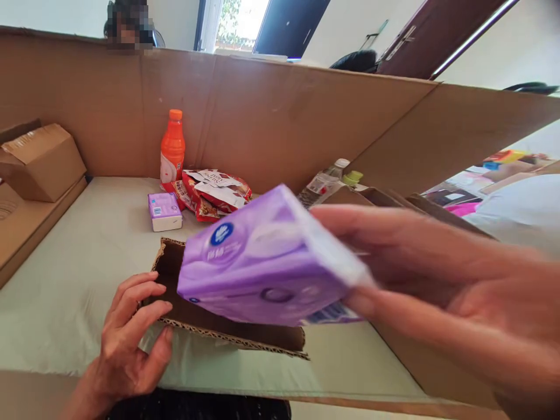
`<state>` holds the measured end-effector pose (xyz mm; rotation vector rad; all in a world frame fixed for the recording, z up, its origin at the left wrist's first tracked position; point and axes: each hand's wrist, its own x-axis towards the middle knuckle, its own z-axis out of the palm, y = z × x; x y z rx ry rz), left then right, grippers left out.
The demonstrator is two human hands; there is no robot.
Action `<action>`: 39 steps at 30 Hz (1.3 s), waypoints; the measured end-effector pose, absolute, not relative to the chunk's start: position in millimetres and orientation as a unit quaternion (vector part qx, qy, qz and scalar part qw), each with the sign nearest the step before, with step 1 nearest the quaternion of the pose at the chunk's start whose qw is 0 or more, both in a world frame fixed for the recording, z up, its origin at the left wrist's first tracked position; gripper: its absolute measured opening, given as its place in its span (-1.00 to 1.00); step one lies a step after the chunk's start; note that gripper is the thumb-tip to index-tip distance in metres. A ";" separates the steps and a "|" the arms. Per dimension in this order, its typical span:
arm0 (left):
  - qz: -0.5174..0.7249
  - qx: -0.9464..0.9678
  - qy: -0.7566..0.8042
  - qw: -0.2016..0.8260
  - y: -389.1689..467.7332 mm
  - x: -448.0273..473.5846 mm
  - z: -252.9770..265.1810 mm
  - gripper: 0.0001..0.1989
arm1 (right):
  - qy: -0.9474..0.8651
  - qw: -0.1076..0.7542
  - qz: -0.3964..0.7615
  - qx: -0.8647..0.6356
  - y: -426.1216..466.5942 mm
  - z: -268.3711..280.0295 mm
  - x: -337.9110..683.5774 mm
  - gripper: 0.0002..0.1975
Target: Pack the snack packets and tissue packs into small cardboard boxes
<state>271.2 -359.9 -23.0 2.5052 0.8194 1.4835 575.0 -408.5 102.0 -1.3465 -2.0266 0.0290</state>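
My right hand (441,286) grips one end of a purple tissue pack (236,274), thumb below and fingers above, slightly blurred. The pack hangs tilted over an open cardboard box (271,341) and hides much of its inside. At the box's left end, my left hand (135,332) holds its wall, the fingertips over the edge and the thumb by the near side. Behind the box lies a smaller purple-and-white tissue pack (164,211), beside red snack bags (216,192). An orange bottle (173,146) stands upright behind them.
A tall cardboard partition (271,116) runs along the back. Cardboard boxes (48,163) are stacked at the left. To the right, a clear bottle (324,181) leans by an open carton with raised flaps (385,198). A person (129,26) is beyond the partition.
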 end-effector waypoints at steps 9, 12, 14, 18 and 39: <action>0.498 0.817 0.283 0.065 -369.9 271.9 -27.7 -0.72 | -0.853 0.127 0.136 -0.487 -372.1 48.4 510.0 -0.54; 0.501 0.820 0.269 0.062 -368.8 270.8 -28.6 -0.71 | -0.837 0.031 0.187 -0.512 -357.6 39.5 489.7 -0.51; 0.502 0.823 0.259 0.066 -368.0 270.6 -29.3 -0.71 | -0.820 -0.005 0.206 -0.534 -350.9 37.3 480.7 -0.49; 0.498 0.827 0.244 0.090 -367.0 272.6 -31.0 -0.70 | -0.797 -0.026 0.247 -0.550 -345.1 31.6 473.1 -0.56; 0.592 0.771 0.232 0.032 -357.4 288.3 -51.4 -0.76 | -0.856 0.124 0.034 -0.500 -253.8 84.9 505.5 -0.78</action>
